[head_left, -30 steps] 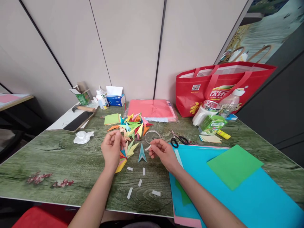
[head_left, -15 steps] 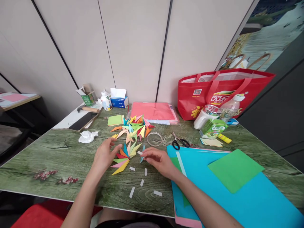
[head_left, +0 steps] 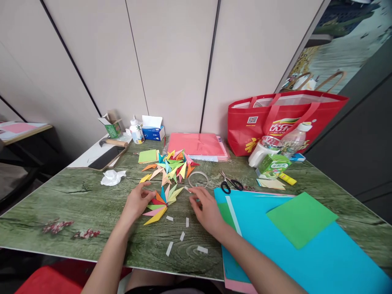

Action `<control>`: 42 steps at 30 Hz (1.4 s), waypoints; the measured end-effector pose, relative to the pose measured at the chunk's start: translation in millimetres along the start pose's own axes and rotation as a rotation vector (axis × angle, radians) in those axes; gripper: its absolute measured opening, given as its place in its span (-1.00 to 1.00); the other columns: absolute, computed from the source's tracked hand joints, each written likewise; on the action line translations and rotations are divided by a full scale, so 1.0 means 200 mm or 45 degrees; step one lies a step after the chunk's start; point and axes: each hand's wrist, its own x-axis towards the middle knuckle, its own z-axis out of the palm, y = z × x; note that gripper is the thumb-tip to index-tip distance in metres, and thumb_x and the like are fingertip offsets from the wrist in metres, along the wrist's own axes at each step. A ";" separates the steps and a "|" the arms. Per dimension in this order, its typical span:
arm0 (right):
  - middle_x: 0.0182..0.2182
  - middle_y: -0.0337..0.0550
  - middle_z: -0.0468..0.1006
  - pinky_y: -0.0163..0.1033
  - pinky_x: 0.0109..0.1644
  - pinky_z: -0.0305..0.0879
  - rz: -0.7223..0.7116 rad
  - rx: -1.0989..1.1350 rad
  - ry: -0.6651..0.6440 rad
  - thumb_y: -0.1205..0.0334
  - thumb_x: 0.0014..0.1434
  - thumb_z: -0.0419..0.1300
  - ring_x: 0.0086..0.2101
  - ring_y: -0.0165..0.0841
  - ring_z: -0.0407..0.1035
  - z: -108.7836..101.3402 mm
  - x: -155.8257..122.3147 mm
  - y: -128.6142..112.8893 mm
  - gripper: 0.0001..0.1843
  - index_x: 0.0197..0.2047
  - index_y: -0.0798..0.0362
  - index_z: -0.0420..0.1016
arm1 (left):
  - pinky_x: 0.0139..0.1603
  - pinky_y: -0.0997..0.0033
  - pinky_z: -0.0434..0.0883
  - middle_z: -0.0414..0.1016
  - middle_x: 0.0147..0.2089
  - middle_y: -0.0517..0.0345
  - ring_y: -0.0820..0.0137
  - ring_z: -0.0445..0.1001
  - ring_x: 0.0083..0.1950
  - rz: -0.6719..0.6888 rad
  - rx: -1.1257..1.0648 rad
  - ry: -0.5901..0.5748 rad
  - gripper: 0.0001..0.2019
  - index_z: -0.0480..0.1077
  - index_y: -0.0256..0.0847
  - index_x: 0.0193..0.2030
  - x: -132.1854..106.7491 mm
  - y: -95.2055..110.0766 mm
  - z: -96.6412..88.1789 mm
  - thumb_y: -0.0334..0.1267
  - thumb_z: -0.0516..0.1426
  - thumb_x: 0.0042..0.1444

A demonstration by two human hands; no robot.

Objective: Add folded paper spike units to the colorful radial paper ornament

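Observation:
A fan of folded paper pieces (head_left: 159, 207) in several colours lies on the table between my hands. At its left edge is my left hand (head_left: 137, 203), thumb and forefinger curved and apart, the thumb by the red and orange points. To the right of the fan, my right hand (head_left: 206, 210) has bent fingers with a small white tape strip (head_left: 186, 188) at the forefinger's tip. A bit of blue folded paper (head_left: 198, 200) shows among those fingers, mostly hidden. Several more white strips (head_left: 182, 236) lie on the wood-patterned table in front of the fan.
Behind are a pile of folded pieces (head_left: 175, 165), a tape roll (head_left: 198, 179) and scissors (head_left: 230, 183). Large blue sheets (head_left: 294, 249) carry a green square (head_left: 302, 219) at right. A red bag (head_left: 245, 126), a mug (head_left: 260, 154) and crumpled tissue (head_left: 113, 177) stand or lie farther out.
My right hand has moved slightly up and right, carrying the white strip. The blue folded piece has gone mostly behind its fingers. My left thumb and forefinger have come closer together.

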 end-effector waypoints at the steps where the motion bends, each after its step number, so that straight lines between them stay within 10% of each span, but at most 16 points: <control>1: -0.09 -0.01 0.31 -0.22 -0.31 0.43 0.037 0.113 -0.027 0.35 0.16 -0.04 -0.29 -0.33 0.40 0.01 0.00 0.00 -0.65 0.02 -0.03 0.24 | -0.51 0.38 0.31 0.51 -0.50 0.10 0.27 0.46 -0.48 0.002 -0.032 -0.052 -0.45 0.33 -0.28 -0.15 -0.01 0.01 0.01 0.00 0.20 -0.30; 25: -0.12 -0.11 0.21 -0.22 -0.32 0.44 0.415 0.582 0.247 0.28 -0.03 0.18 -0.44 -0.45 0.39 0.06 0.05 0.05 -0.45 0.05 -0.06 0.12 | -0.29 0.26 0.40 0.47 -0.48 0.19 0.31 0.49 -0.41 0.128 -0.196 -0.276 -0.50 0.22 -0.27 -0.10 -0.14 0.08 0.18 -0.20 0.20 -0.24; 31: -0.13 -0.14 0.17 -0.25 -0.36 0.46 0.489 0.760 0.338 0.27 -0.10 0.23 -0.45 -0.47 0.39 0.03 0.07 0.04 -0.37 0.04 -0.06 0.06 | -0.12 0.22 0.37 0.41 -0.03 -0.02 0.21 0.42 -0.06 0.254 -0.184 0.101 -0.34 0.20 -0.15 0.05 -0.11 0.10 0.18 -0.12 0.26 -0.25; 37: -0.09 -0.12 0.15 -0.26 -0.33 0.46 0.412 0.840 0.406 0.25 -0.08 0.24 -0.41 -0.47 0.39 -0.04 0.09 0.01 -0.35 0.06 -0.10 0.04 | -0.22 0.25 0.44 0.52 -0.18 -0.06 0.28 0.52 -0.26 -0.313 -0.887 -0.587 -0.47 0.32 -0.25 -0.05 -0.08 0.22 0.18 -0.13 0.27 -0.20; 42: -0.04 -0.09 0.14 -0.32 -0.37 0.42 0.379 0.780 0.439 0.23 -0.08 0.24 -0.38 -0.47 0.38 -0.09 0.10 -0.02 -0.36 0.06 -0.09 0.08 | -0.28 0.39 0.42 0.56 -0.29 -0.01 0.33 0.52 -0.30 -0.313 -0.764 -0.819 -0.67 0.44 -0.31 -0.28 -0.02 0.24 0.21 -0.25 0.31 -0.24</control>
